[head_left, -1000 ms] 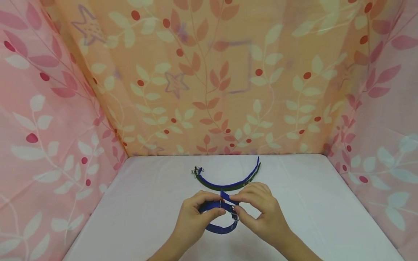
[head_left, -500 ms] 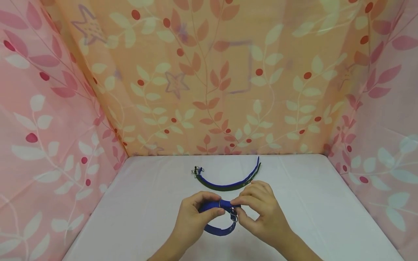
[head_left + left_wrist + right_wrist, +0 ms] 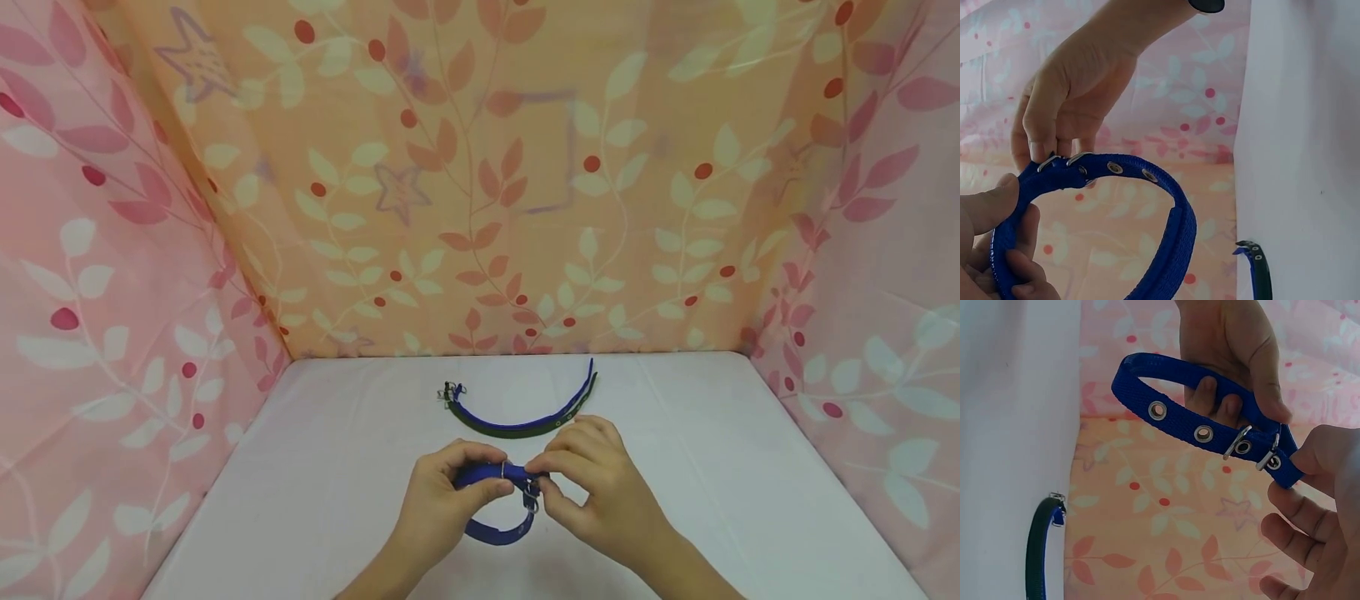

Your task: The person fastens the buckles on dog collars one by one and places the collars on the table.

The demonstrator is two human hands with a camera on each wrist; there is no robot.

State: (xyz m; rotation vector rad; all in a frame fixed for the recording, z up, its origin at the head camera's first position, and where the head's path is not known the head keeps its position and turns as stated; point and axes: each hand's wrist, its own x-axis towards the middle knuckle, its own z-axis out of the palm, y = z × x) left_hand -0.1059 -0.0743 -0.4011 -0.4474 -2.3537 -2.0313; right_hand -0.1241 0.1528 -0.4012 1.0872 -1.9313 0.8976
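Gripping one blue collar (image 3: 498, 500), two hands (image 3: 442, 500); two collars (image 3: 525, 421) behind.

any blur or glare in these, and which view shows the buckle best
Head view: soft even light, no glare, faint shadows; the collar is small between the hands. Left wrist view: left hand blurred at the corner. Right wrist view: sharpest on the buckle and eyelets; right hand soft at the edge.
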